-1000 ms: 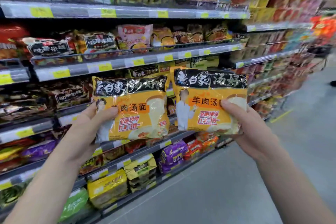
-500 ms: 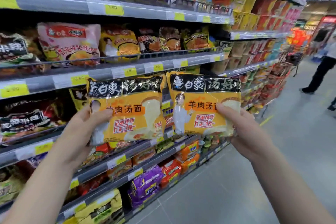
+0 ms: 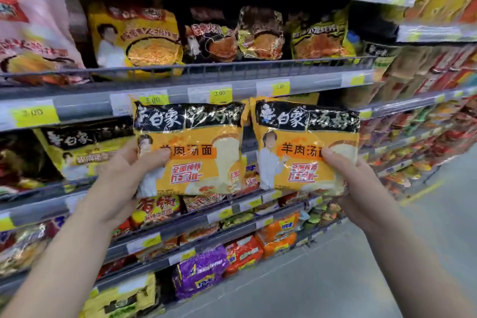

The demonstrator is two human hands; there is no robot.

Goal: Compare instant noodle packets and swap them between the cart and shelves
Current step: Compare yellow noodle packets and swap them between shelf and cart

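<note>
The left hand (image 3: 124,183) grips one instant noodle packet (image 3: 191,152) by its lower left edge, its thumb laid across the front near the printed figure. The rest of its fingers are curled behind the wrapper, out of sight. The right hand (image 3: 361,188) grips a second instant noodle packet (image 3: 302,147) by its right edge, thumb pressed on the front beside the orange label, and its other fingers are also hidden behind the pack. Both packets are yellow-orange with a black band of white characters across the top, and they look alike in design. They are held upright, side by side and facing the camera in front of the shelves (image 3: 77,108), with a narrow gap between them. Their top edges overlap the grey shelf rail, where yellow price tags (image 3: 219,93) read 3.00. Just left of the left-hand packet, a pack with a similar black band and yellow wrapper (image 3: 85,152) sits on the shelf behind the forearm. The shelf above, behind a wire guard (image 3: 232,67), holds yellow, dark and pink noodle packs, blurred. Lower shelves carry red and orange packs (image 3: 278,230), and purple packs (image 3: 201,271) near the bottom. Grey floor (image 3: 361,279) runs along the aisle to the right.
</note>
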